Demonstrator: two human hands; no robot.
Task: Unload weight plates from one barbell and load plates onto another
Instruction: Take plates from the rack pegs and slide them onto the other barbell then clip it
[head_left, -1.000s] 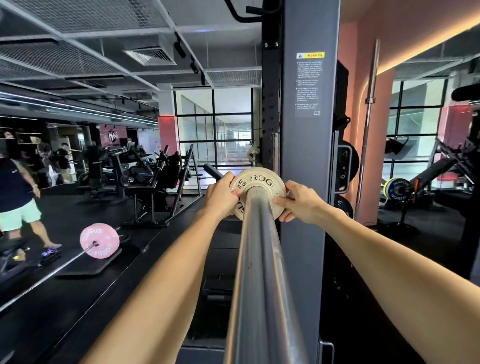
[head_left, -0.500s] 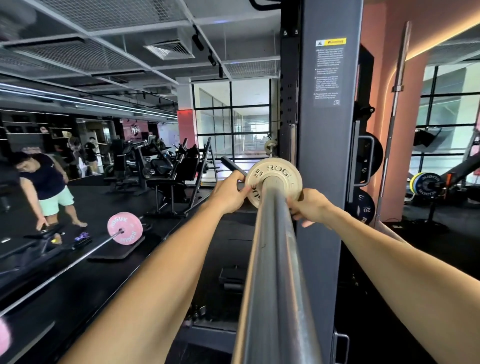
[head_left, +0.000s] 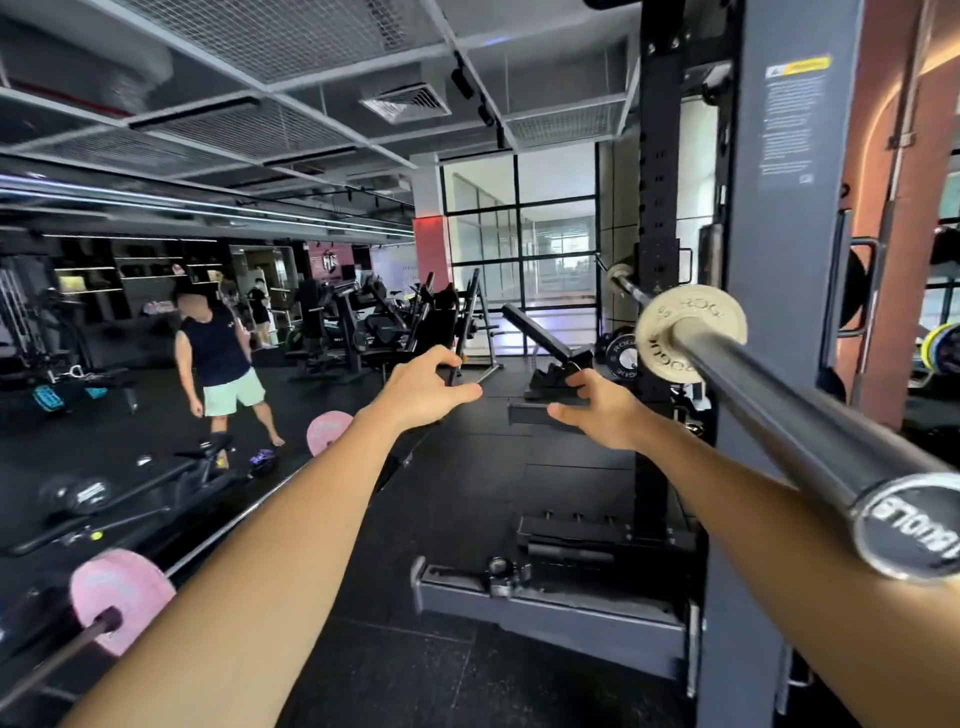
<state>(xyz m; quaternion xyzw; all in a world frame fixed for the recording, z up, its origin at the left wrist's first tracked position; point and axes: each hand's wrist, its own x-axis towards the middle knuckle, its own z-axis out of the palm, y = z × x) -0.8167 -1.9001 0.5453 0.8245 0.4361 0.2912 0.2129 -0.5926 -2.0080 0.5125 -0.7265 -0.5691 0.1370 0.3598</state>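
Observation:
A small cream weight plate (head_left: 655, 343) sits far up the sleeve of the racked barbell (head_left: 789, 415), whose end cap (head_left: 906, 527) is close at the right. My left hand (head_left: 423, 387) and my right hand (head_left: 602, 410) hover in the air left of that sleeve, fingers loosely spread, holding nothing. A second barbell (head_left: 218, 540) lies on the floor at the left with a pink plate at its near end (head_left: 122, 597) and another pink plate at its far end (head_left: 327, 431).
The grey rack upright (head_left: 779, 260) stands just behind the sleeve. Its base and a floor bracket (head_left: 550, 608) lie below my arms. A person (head_left: 221, 364) stands at the left near the floor barbell. A bench (head_left: 545, 338) and machines fill the background.
Both hands have let go of the cream plate and pulled back to the left. My view has swung left, so the racked barbell now runs along the right side.

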